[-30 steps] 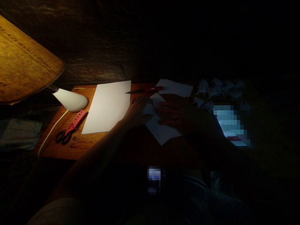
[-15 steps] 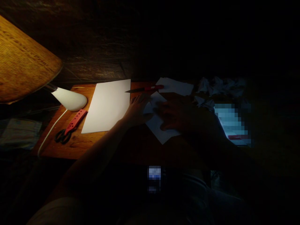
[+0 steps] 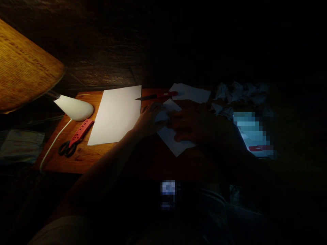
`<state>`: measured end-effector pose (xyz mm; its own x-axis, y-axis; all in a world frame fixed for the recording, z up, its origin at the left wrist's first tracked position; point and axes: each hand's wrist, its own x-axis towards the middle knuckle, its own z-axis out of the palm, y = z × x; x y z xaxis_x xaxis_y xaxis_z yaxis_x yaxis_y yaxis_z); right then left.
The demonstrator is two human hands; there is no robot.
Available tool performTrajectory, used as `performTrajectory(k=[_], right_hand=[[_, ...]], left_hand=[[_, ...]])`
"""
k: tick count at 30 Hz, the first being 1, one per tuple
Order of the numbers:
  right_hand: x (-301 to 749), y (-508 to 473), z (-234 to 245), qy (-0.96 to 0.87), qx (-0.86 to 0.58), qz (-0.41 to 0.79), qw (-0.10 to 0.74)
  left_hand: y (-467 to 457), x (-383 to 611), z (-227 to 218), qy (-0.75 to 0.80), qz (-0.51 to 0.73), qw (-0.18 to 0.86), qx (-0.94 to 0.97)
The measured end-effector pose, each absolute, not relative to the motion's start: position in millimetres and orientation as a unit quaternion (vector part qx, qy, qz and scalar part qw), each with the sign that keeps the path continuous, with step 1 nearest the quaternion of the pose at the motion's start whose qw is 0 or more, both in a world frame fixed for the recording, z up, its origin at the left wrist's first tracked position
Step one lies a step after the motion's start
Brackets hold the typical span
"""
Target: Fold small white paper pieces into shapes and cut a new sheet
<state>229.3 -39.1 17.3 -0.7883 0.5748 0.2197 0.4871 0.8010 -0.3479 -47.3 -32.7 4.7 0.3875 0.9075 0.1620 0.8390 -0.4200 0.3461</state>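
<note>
In the dim middle of the table, a small white sheet of paper (image 3: 176, 145) lies at an angle with one corner toward me. My left hand (image 3: 151, 119) rests on its left side, fingers stretched forward and thumb pointing right. From the right, my right hand (image 3: 188, 125) lies across the same paper with its fingers spread. Shadow hides part of both hands, and whether the paper is folded beneath them is hard to make out. Just beyond the fingers is a knife (image 3: 163, 95) with a red handle and dark blade, partly on another stack of white paper (image 3: 191, 93).
A large white sheet (image 3: 116, 115) lies left under a lamp (image 3: 76, 108) with its cord. Black-handled scissors (image 3: 66, 148) in a red cover (image 3: 81, 132) sit near it. Several folded paper pieces (image 3: 236, 92) are at the back right, beside a lit screen (image 3: 251, 131).
The view has shifted very slightly. Both hands stay on the small paper in nearly the same place, with little visible movement of the fingers.
</note>
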Motion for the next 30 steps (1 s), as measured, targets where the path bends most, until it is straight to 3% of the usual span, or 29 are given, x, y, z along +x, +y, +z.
performTrajectory(k=[16, 30], right_hand=[[229.1, -38.1, 25.8, -0.935, -0.294, 0.156, 0.117], [229.9, -39.7, 29.5, -0.947, -0.251, 0.146, 0.137]], left_hand=[[-34.6, -45.9, 10.4, 0.536, 0.157, 0.104, 0.823], [-31.1, -49.7, 6.2, 0.516, 0.186, 0.113, 0.829]])
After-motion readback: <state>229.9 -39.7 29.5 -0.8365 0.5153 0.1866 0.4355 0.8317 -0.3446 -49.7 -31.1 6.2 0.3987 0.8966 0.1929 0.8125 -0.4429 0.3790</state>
